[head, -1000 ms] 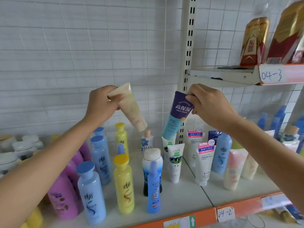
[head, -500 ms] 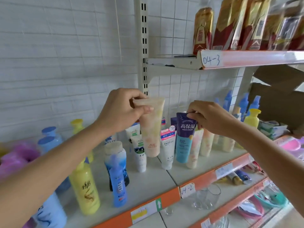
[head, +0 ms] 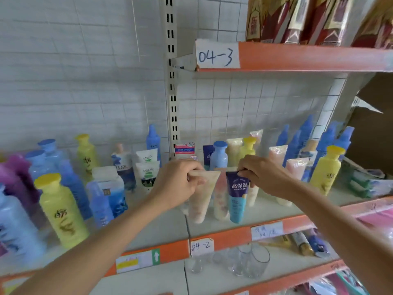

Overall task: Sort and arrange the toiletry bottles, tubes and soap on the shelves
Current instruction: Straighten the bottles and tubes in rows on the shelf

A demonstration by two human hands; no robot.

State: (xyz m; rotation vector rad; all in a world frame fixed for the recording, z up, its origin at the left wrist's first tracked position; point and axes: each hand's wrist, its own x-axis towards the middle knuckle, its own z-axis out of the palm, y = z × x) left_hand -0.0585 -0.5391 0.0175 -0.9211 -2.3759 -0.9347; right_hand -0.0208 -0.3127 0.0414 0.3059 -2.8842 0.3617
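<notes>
I see the cream tube [head: 200,201] and the blue tube [head: 237,201] both standing cap-down near the front of the white shelf [head: 214,228] marked 04-2, with another pale tube between and just behind them. My left hand [head: 176,184] pinches the cream tube's flat crimped top between thumb and curled fingers; my right hand [head: 263,177] pinches the blue tube's top edge the same way. To the left stand a yellow bottle [head: 61,211] and blue bottles, blurred. Behind are more tubes and bottles. Clear glasses [head: 248,262] sit on the shelf below.
</notes>
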